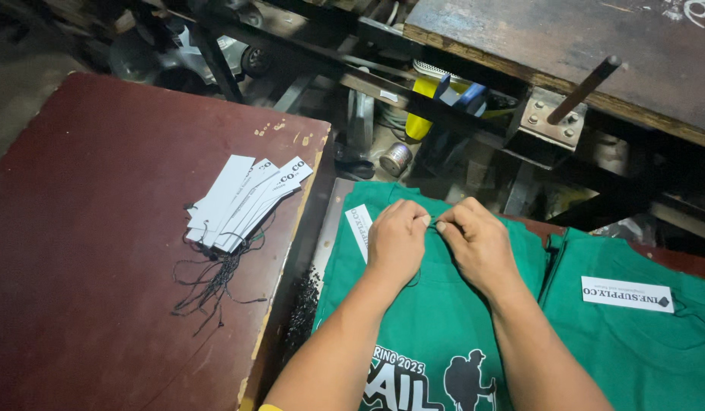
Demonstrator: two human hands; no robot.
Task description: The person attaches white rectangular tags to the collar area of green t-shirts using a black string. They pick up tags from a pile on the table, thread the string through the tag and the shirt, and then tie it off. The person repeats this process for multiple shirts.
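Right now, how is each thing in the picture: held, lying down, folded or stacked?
Left hand: pinched shut on a thin string.
Right hand: pinched shut on the same string.
Green shirt: lying flat under both hands.
White tag: lying on that shirt.
Stack of tags: fanned on the red table, strings loose.
Second green shirt: flat, tag on top.

Left hand (397, 240), right hand (478, 243) pinch collar of green shirt (436, 335); white tags (242, 202) on maroon table (86, 251).

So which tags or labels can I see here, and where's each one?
Stack of hang tags: fanned on the dark red table, white strips with black strings.
Hang tag: on the green shirt beside the left hand, white strip.
Label: on the right green shirt, white rectangle, dark print.
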